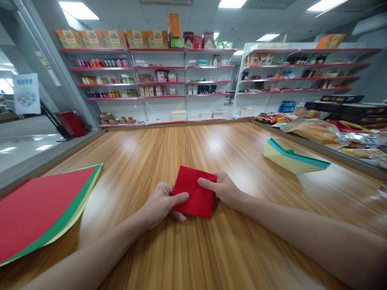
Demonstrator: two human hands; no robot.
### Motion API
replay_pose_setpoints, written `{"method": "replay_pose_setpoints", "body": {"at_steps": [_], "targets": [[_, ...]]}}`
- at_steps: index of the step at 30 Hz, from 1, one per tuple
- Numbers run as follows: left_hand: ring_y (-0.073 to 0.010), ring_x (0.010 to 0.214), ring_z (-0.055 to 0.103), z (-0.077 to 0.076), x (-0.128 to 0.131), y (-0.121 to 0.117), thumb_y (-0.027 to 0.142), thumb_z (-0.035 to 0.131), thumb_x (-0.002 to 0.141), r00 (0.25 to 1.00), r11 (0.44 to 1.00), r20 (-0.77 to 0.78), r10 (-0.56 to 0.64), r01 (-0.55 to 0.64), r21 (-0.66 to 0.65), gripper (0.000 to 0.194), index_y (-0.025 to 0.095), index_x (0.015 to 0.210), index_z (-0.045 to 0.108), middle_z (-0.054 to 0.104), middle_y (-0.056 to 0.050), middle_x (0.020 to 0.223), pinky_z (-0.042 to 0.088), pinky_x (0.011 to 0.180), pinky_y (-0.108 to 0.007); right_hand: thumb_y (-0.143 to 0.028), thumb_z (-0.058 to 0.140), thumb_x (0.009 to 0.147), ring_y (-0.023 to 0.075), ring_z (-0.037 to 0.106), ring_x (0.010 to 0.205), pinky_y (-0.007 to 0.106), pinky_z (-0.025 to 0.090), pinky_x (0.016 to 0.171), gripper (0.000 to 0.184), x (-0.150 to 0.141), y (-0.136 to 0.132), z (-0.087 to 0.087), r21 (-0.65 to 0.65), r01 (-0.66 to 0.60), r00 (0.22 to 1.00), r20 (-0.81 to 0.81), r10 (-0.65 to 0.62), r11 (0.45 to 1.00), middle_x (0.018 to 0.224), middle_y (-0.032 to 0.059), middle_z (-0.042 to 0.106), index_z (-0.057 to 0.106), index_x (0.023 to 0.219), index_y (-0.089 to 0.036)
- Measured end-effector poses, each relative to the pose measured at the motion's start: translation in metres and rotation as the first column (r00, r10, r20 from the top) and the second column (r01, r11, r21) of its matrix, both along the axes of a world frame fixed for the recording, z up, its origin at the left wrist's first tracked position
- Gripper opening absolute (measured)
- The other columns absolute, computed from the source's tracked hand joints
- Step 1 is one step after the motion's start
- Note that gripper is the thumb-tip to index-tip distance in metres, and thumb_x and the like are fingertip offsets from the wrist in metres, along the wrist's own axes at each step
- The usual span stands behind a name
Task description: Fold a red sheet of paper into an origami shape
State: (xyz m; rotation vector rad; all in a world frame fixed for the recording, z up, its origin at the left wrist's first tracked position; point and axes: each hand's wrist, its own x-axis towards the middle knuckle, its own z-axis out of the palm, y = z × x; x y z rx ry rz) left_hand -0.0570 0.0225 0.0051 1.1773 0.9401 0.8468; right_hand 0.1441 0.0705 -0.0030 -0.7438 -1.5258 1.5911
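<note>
A small square of folded red paper is held between both hands over the middle of the wooden table. My left hand pinches its left edge, thumb on top and fingers underneath. On the opposite side, my right hand grips the upper right edge, its thumb lying across the face and its other fingers mostly hidden behind. A crease line runs in from the paper's left side. Farther right stands a folded paper boat in pale yellow, blue and green, apart from my hands.
Large sheets of coloured paper, red uppermost with green and yellow below, lie at the left. Packaged snacks are heaped beyond the table's right edge. Stocked shelves stand behind. A red box-like object is on the floor at left.
</note>
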Motion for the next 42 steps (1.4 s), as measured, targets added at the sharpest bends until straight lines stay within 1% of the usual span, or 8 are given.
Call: {"method": "replay_pose_setpoints", "body": {"at_steps": [5, 10, 15, 20, 23, 27, 37, 42], "targets": [[-0.0145, 0.051, 0.062, -0.001, 0.001, 0.001, 0.037, 0.076, 0.067, 0.999, 1.0, 0.051, 0.019, -0.019, -0.006, 0.038, 0.001, 0.078, 0.07, 0.069, -0.016, 0.074, 0.054, 0.043, -0.021, -0.055, 0.057, 0.081, 0.0107, 0.054, 0.049, 0.021, 0.04, 0.047, 0.047, -0.001, 0.004, -0.002, -0.036, 0.033, 0.998, -0.054, -0.035, 0.999, 0.058, 0.0038, 0.061, 0.064, 0.069, -0.01], [-0.0151, 0.051, 0.062, -0.001, 0.001, 0.002, 0.035, 0.077, 0.067, 0.997, 0.999, 0.068, 0.029, -0.028, -0.018, 0.037, 0.001, 0.078, 0.07, 0.069, -0.016, 0.072, 0.053, 0.042, -0.02, -0.058, 0.058, 0.079, 0.006, 0.039, 0.035, 0.018, 0.026, 0.034, 0.048, 0.0, 0.005, -0.002, 0.043, 0.074, 0.995, 0.063, -0.077, 0.996, 0.046, -0.0018, 0.051, 0.059, 0.064, -0.012], [-0.015, 0.049, 0.062, -0.001, 0.001, 0.001, 0.035, 0.077, 0.066, 0.996, 0.999, 0.085, 0.036, -0.034, -0.025, 0.036, 0.001, 0.076, 0.07, 0.069, -0.016, 0.07, 0.052, 0.04, -0.02, -0.058, 0.055, 0.082, 0.0061, 0.04, 0.038, 0.018, 0.024, 0.035, 0.049, 0.0, 0.005, -0.004, -0.006, 0.038, 0.999, 0.023, -0.037, 0.999, 0.05, -0.0006, 0.054, 0.06, 0.068, -0.012], [-0.0132, 0.044, 0.059, -0.003, 0.0, 0.002, 0.034, 0.078, 0.066, 0.995, 0.999, 0.093, 0.043, -0.041, -0.023, 0.035, 0.001, 0.073, 0.071, 0.069, -0.015, 0.068, 0.051, 0.038, -0.019, -0.059, 0.056, 0.08, 0.0058, 0.037, 0.035, 0.019, 0.023, 0.034, 0.05, 0.001, 0.006, -0.007, 0.008, 0.075, 0.996, 0.049, -0.075, 0.997, 0.046, -0.0022, 0.051, 0.057, 0.062, -0.013], [-0.0136, 0.046, 0.06, -0.003, 0.0, 0.002, 0.034, 0.077, 0.067, 0.994, 1.0, 0.105, 0.028, -0.027, -0.008, 0.034, 0.001, 0.074, 0.071, 0.069, -0.014, 0.068, 0.051, 0.039, -0.019, -0.055, 0.059, 0.079, 0.0076, 0.046, 0.043, 0.019, 0.03, 0.039, 0.046, 0.002, 0.004, -0.004, 0.004, 0.039, 0.999, 0.036, -0.039, 0.999, 0.054, 0.0011, 0.059, 0.061, 0.067, -0.011], [-0.0135, 0.05, 0.061, -0.002, 0.0, 0.002, 0.034, 0.075, 0.07, 0.996, 1.0, 0.086, -0.001, 0.0, 0.015, 0.034, 0.002, 0.08, 0.071, 0.069, -0.015, 0.072, 0.052, 0.041, -0.019, -0.042, 0.073, 0.071, 0.0121, 0.058, 0.06, 0.023, 0.043, 0.055, 0.033, 0.002, -0.001, 0.003, 0.016, -0.005, 0.999, 0.052, 0.004, 1.0, 0.072, 0.0057, 0.068, 0.067, 0.076, -0.01], [-0.0133, 0.051, 0.06, -0.004, 0.0, 0.003, 0.036, 0.074, 0.07, 0.998, 0.999, 0.059, -0.003, 0.0, 0.048, 0.036, 0.002, 0.083, 0.071, 0.069, -0.014, 0.074, 0.053, 0.042, -0.02, -0.044, 0.072, 0.07, 0.0091, 0.05, 0.051, 0.021, 0.036, 0.047, 0.035, 0.001, -0.001, 0.002, 0.021, 0.019, 0.996, 0.086, -0.021, 1.0, 0.06, 0.0017, 0.061, 0.063, 0.065, -0.01], [-0.0131, 0.046, 0.059, -0.004, 0.0, 0.002, 0.036, 0.076, 0.068, 0.994, 0.999, 0.095, 0.045, -0.045, 0.004, 0.036, 0.002, 0.077, 0.07, 0.068, -0.013, 0.069, 0.05, 0.039, -0.019, -0.054, 0.062, 0.078, 0.0093, 0.049, 0.049, 0.021, 0.036, 0.047, 0.044, -0.001, 0.0, 0.001, 0.069, 0.014, 0.996, 0.085, -0.02, 0.998, 0.059, 0.0019, 0.06, 0.06, 0.066, -0.011]]}}
